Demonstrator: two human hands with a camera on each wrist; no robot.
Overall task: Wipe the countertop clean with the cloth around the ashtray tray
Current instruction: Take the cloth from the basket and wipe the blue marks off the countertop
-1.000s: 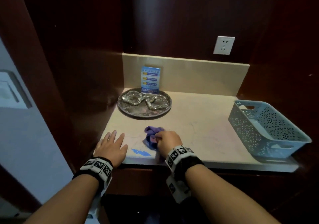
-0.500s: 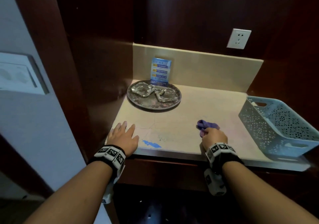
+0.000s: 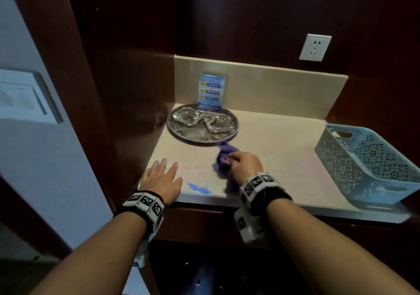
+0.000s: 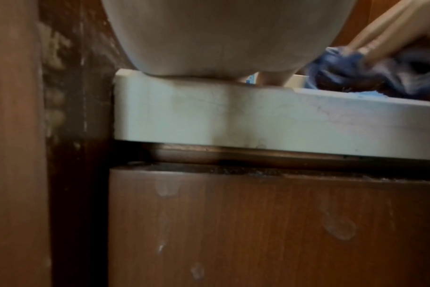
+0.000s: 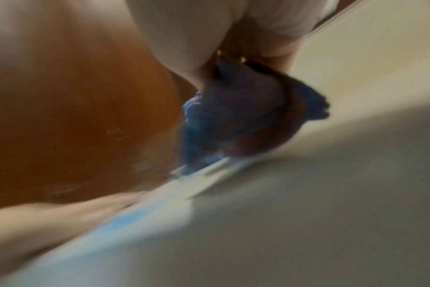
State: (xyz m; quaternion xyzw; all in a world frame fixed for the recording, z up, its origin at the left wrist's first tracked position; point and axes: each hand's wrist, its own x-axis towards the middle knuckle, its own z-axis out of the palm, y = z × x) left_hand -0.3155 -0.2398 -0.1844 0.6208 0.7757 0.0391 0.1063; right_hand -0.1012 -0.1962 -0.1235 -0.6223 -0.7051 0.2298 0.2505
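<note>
A bunched purple-blue cloth (image 3: 223, 158) lies on the beige countertop (image 3: 284, 149), gripped by my right hand (image 3: 244, 165) just in front of the round metal tray (image 3: 200, 135). Two glass ashtrays (image 3: 187, 116) sit on that tray at the back left. My left hand (image 3: 161, 179) rests flat on the front left corner, fingers straight. The left wrist view shows the cloth (image 4: 356, 73) with my right hand's fingers (image 4: 393, 42) on it, above the counter's front edge (image 4: 258, 120). In the blurred right wrist view the cloth (image 5: 246, 116) bulges below my palm.
A blue smear (image 3: 198, 188) marks the counter near the front edge between my hands. A light blue perforated basket (image 3: 368, 165) stands at the right end. A blue card (image 3: 211, 93) leans on the backsplash behind the tray. Dark wood walls enclose the niche; a socket (image 3: 314, 47) is above.
My right hand swept the cloth from front centre out to the right, then back left and farther in, close to the tray's front rim. The left hand stayed planted on the corner.
</note>
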